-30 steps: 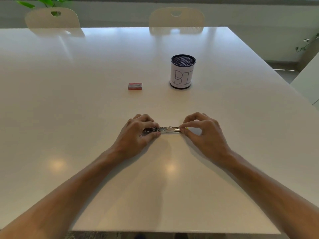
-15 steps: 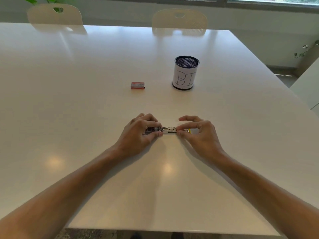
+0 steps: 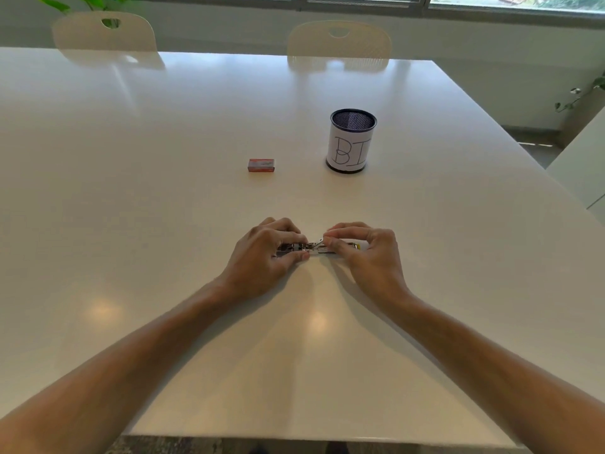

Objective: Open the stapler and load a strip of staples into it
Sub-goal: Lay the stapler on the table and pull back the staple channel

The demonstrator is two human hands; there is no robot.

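Observation:
A small metal stapler (image 3: 312, 249) lies flat on the white table (image 3: 163, 191), opened out lengthwise. My left hand (image 3: 266, 253) pinches its left end between thumb and fingers. My right hand (image 3: 366, 253) holds its right part with thumb and forefinger, and a thin metal piece tilts up at the fingertips. Most of the stapler is hidden by both hands. A small red staple box (image 3: 261, 165) lies farther back, left of centre. I cannot tell if a staple strip is in the stapler.
A black mesh pen cup (image 3: 352, 140) with a white paper label stands behind my right hand. Two pale chairs (image 3: 339, 40) sit at the table's far edge. The table's near edge runs just below my forearms.
My right hand has slid left along the stapler and its fingers have risen, lifting a thin metal piece. The left hand keeps its grip.

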